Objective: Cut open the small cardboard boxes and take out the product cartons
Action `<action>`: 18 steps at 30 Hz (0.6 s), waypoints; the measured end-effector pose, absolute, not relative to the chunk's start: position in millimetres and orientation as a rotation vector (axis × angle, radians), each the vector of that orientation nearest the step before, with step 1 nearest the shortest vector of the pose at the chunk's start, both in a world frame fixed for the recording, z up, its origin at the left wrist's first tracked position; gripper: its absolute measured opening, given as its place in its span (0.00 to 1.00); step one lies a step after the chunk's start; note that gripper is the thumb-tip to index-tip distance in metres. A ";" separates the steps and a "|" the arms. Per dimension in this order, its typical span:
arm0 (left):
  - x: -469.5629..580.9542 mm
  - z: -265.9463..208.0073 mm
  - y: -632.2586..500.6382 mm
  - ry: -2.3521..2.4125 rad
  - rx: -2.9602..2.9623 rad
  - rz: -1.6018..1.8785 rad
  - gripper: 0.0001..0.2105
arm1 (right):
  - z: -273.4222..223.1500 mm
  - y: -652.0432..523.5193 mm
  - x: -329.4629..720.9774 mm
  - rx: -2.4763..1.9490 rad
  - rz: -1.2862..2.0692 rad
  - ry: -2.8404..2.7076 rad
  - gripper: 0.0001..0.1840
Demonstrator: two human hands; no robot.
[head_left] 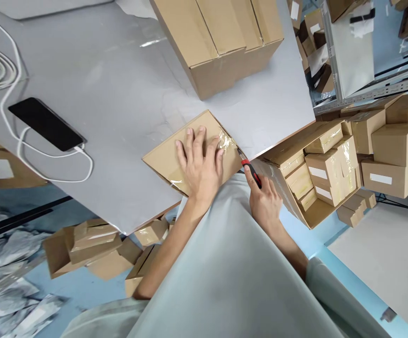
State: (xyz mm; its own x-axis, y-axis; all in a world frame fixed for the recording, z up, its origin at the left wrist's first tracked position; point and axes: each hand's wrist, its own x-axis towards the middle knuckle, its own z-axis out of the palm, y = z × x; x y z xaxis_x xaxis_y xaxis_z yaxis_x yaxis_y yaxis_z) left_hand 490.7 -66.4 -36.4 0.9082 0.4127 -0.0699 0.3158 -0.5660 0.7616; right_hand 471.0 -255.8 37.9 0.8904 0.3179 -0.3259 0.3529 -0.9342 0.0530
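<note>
A taped cardboard box (168,152) lies at the near edge of the grey table, close to my body. My left hand (202,166) rests flat on its top with the fingers spread. In my right hand (265,197) is a red and black utility knife (251,171), gripped with one finger along the handle. The blade's tip is at the right edge of the box, beside a shiny strip of clear tape (226,140). Whether the blade has entered the cardboard I cannot tell.
A larger carton (225,42) stands farther back on the table (119,61). To the left lies a black phone (47,123) on a white cable (63,180). An open carton (281,188) filled with small boxes stands at the right; several more boxes (388,176) are stacked beyond it.
</note>
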 end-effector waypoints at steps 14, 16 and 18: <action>489.1 -35.2 -65.1 0.475 2.235 0.214 0.19 | 27.3 -228.1 480.2 3.020 -0.332 0.538 0.44; 489.1 -36.5 -64.8 0.472 2.245 0.216 0.18 | 27.0 -227.2 479.6 3.013 -0.341 0.521 0.43; 489.3 -36.6 -64.6 0.475 2.255 0.203 0.18 | 28.5 -226.4 479.7 3.002 -0.350 0.502 0.43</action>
